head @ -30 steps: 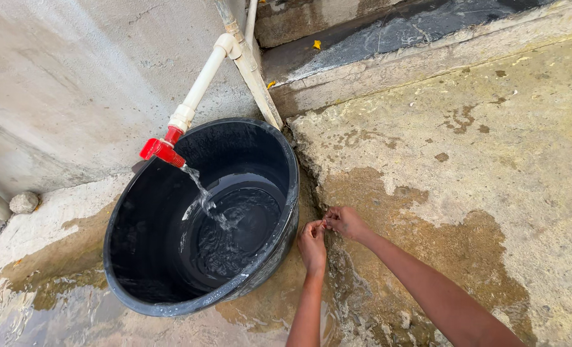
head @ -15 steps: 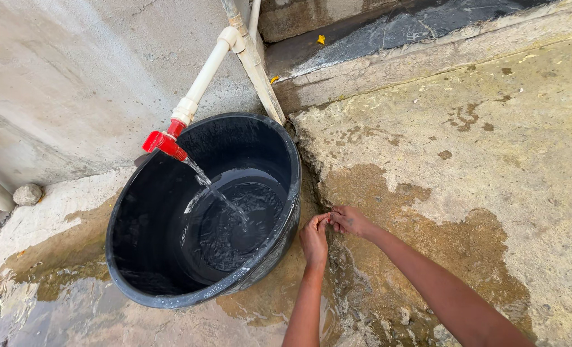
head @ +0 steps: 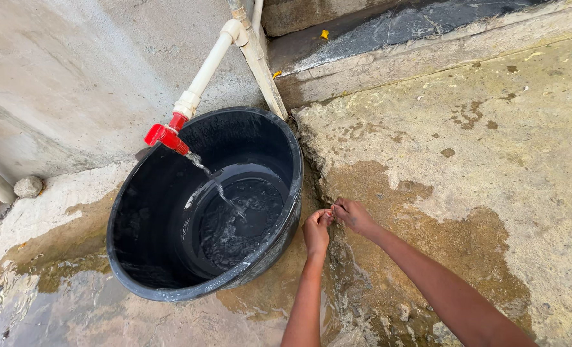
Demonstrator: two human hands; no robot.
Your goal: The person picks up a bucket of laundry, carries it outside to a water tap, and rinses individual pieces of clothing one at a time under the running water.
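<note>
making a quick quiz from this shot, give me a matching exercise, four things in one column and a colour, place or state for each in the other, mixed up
Things:
1. basin
2. tap
3. pipe
4. small stone

Descriptions:
A. red, with water running from it
B. white, slanting down along the concrete wall
C. black and round, a little water in the bottom
D. grey, on the ground at the far left by the wall

Pairs: 1-C, 2-A, 3-B, 4-D
</note>
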